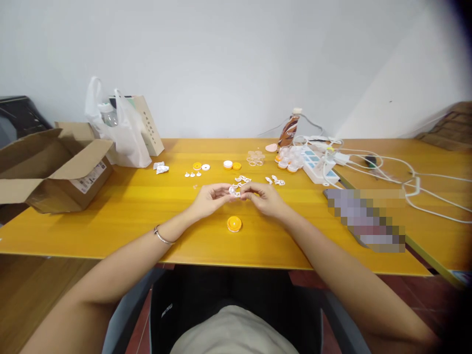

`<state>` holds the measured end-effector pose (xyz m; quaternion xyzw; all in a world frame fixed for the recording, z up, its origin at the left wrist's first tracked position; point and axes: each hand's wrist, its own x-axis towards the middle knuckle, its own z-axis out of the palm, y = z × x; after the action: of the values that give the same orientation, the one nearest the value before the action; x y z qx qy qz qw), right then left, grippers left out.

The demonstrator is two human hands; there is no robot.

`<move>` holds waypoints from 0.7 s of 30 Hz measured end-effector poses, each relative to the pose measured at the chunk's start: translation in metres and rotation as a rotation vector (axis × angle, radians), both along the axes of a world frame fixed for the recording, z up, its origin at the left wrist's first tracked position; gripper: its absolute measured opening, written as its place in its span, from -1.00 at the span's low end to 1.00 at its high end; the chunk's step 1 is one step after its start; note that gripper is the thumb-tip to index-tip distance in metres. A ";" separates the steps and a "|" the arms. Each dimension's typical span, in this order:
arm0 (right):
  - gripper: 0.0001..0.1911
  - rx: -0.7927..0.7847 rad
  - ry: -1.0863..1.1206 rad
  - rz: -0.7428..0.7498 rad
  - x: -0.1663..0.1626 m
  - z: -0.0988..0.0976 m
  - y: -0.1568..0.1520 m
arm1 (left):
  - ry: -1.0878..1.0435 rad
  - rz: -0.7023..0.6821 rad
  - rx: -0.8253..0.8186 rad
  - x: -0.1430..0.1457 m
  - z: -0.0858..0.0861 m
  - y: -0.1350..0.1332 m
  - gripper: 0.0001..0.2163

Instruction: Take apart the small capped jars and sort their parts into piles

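My left hand (211, 200) is closed, its thumb and fingers pinching a small white plastic part (232, 190) over the table. Fingertips of my right hand (264, 197) are pinched at the right side of the same white piece; its exact shape is too small to make out. Just beyond my fingers lie several white openwork pieces (241, 179), with more white openwork pieces (276, 180) to the right. On the near side sits a round orange cup (234, 224) with a white base. Farther back are a white round cap (227, 164) and an orange disc (236, 166).
On the left stand an open cardboard box (77, 182) and a white plastic bag (129, 142). Small white pegs (192, 174) lie mid-table. Clear rings (255, 158), clear-domed capsules (289, 160), a drink bottle (288, 129), a power strip (319, 167) and a blurred-out flat device (363, 219) occupy the right.
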<state>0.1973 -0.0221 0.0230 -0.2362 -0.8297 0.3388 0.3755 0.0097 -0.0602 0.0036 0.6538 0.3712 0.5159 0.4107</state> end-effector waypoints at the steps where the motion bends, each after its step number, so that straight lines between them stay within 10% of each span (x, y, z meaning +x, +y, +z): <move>1: -0.90 0.034 -0.006 -0.018 -0.001 0.000 -0.001 | 0.028 0.005 0.030 0.000 0.000 0.000 -0.73; 11: -0.89 0.234 -0.016 -0.150 -0.009 -0.012 -0.006 | 0.258 0.218 0.312 -0.003 -0.003 -0.002 -0.75; 21: -0.88 0.171 0.146 -0.374 0.007 -0.007 0.011 | -0.085 0.134 -0.009 -0.008 0.004 0.003 -0.74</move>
<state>0.2042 -0.0110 0.0155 -0.3280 -0.7679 0.2077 0.5094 0.0017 -0.0571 0.0080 0.6031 0.3989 0.5677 0.3935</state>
